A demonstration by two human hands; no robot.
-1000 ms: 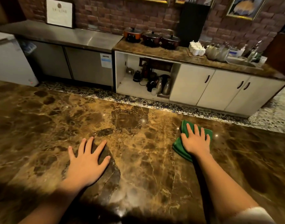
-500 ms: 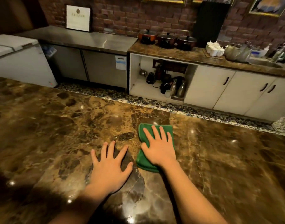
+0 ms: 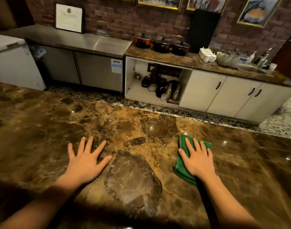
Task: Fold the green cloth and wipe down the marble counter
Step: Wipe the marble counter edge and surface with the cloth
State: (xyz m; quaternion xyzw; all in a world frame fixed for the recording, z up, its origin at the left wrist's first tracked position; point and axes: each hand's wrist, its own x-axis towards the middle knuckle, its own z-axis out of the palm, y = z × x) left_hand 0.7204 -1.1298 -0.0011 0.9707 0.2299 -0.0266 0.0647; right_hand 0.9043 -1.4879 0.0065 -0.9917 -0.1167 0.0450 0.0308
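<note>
The green cloth (image 3: 182, 164) lies folded into a small pad on the marble worktop (image 3: 134, 176), toward its right side and nearer the far edge than the near one. The right hand (image 3: 197, 160) is spread flat on top of it, fingers extended and slightly apart, palm pressing down rather than closing around anything — cloth shows past the fingertips and along the thumb side. The left hand (image 3: 85, 162) is likewise flat and splayed, holding nothing, resting bare on the stone well to the left of the cloth as a brace. The cloth looks soft, light and limp, probably a microfibre-type rag; on polished, glossy marble it should slide easily, so control likely comes from even downward pressure over the middle of the pad. Pushed from one edge alone, the layers could bunch or unfold — a palm centred on the folded stack seems the safer hold.
</note>
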